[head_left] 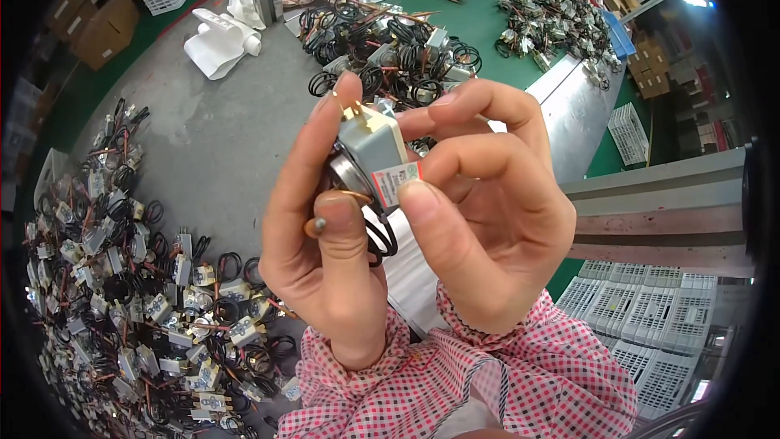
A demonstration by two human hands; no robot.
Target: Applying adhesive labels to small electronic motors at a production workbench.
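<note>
Small rectangular red-and-white label [390, 184] with dark print and a green mark, lying against a grey, box-shaped component [375, 145]; its wording is too small to read reliably.

Two hands [504, 228], one grey device [375, 145], one label [392, 185] — perhaps three heaps [162, 313].

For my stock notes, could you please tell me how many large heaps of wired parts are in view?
3: the left heap, the middle heap partly behind the hands, and the upper-right heap; others may be hidden.
</note>
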